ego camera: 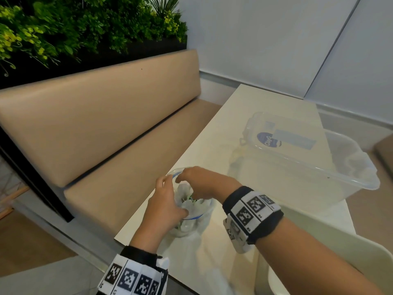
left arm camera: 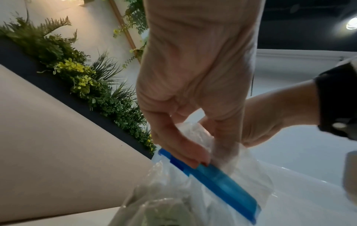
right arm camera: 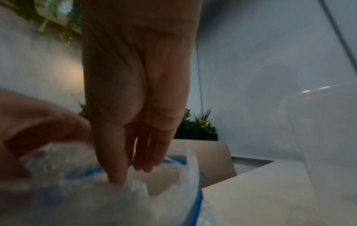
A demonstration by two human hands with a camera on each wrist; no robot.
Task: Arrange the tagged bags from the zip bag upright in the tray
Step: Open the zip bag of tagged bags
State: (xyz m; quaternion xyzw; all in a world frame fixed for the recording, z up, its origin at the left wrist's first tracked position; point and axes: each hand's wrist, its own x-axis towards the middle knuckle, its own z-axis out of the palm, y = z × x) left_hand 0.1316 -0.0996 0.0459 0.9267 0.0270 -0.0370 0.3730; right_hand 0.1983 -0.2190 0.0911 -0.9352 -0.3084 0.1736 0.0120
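Note:
A clear zip bag (ego camera: 200, 218) with a blue zip strip (left arm camera: 222, 182) stands open at the table's near left corner. Crumpled white tagged bags (ego camera: 187, 201) fill it, and one shows a bit of green. My left hand (ego camera: 168, 201) pinches the bag's near rim, thumb and fingers on the blue strip (left arm camera: 210, 159). My right hand (ego camera: 191, 188) reaches down into the bag's mouth. Its fingers (right arm camera: 133, 168) are nearly straight and touch the crumpled plastic inside. The clear plastic tray (ego camera: 361, 182) stands to the right, with nothing but a blue label (ego camera: 268, 140) at its bottom.
The white table (ego camera: 255, 107) runs away from me, with a beige bench (ego camera: 106, 124) along its left side and plants behind it. A white chair back (ego camera: 319, 241) is at the lower right. The zip bag sits close to the table's left edge.

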